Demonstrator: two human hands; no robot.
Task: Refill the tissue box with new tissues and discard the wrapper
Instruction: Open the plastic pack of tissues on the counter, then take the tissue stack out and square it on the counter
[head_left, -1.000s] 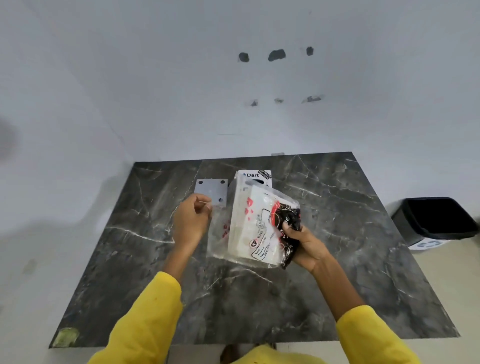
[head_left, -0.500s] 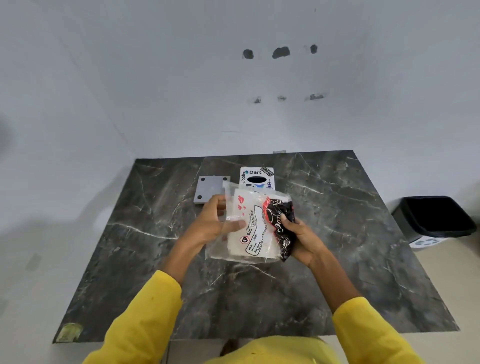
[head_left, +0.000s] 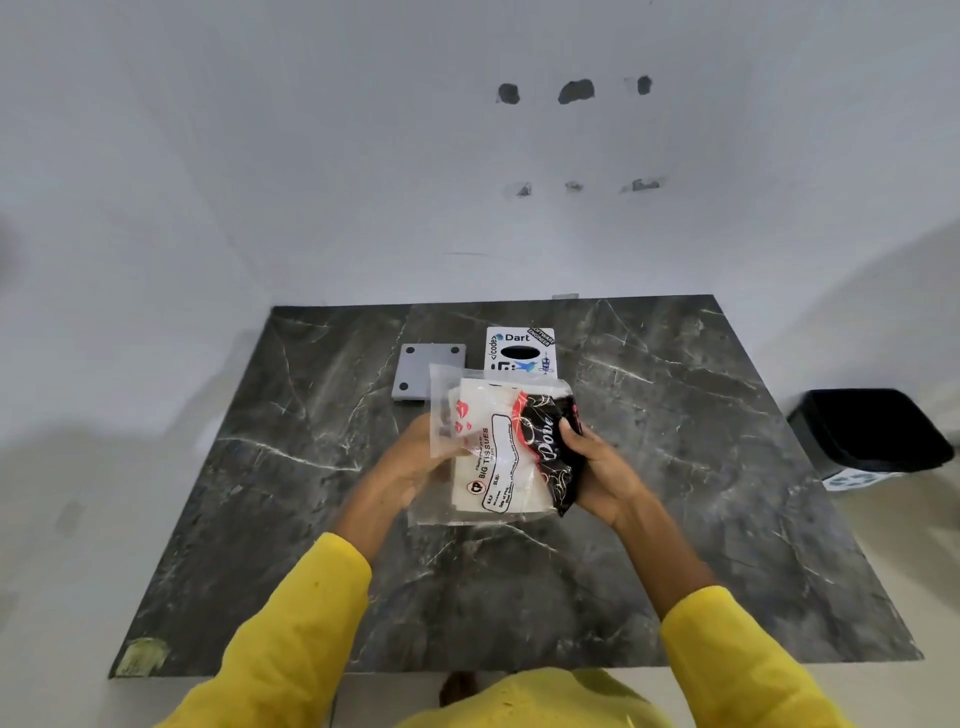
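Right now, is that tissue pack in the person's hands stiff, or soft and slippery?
Probably soft: the tissue pack bulges and creases where the right hand squeezes its dark end. Its clear, glossy wrapper stands loose past the tissues near the left hand, so it likely slips and crinkles. Probably light.

The tissue pack (head_left: 498, 457) wears clear, glossy, crinkled plastic film over soft white paper. The table (head_left: 701, 467) looks like dark veined marble, smooth with a dull sheen. The grey plate (head_left: 421, 371) appears matt; the bin (head_left: 872, 426) black plastic.
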